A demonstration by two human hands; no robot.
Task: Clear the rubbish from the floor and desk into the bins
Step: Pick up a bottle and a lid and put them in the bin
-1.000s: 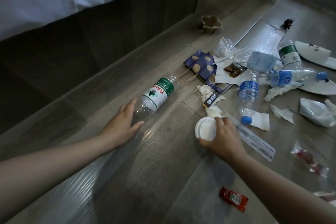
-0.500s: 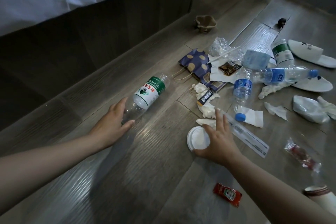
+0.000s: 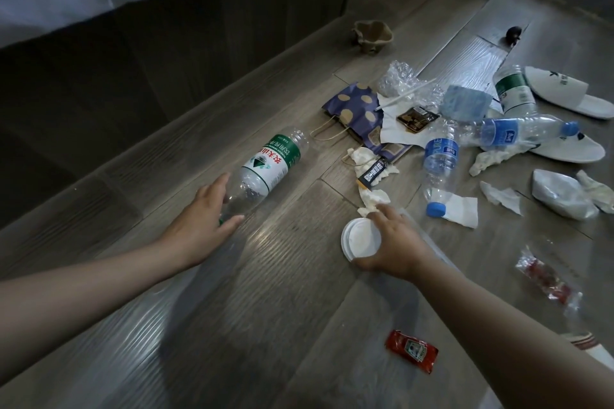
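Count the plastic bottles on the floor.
4. Nearest bottle at the left hand; second bottle beside the napkin; crushed bottle by the near slipper; fourth bottle by the far slipper. More could be hidden.

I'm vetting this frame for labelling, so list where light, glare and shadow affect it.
Head view: dim overall; glare streaks the floor between the left hand, gripping the green-label bottle, and the right hand, holding the white lid; arm shadows darken the near planks; bed base almost black; ketchup sachet reads sharp.
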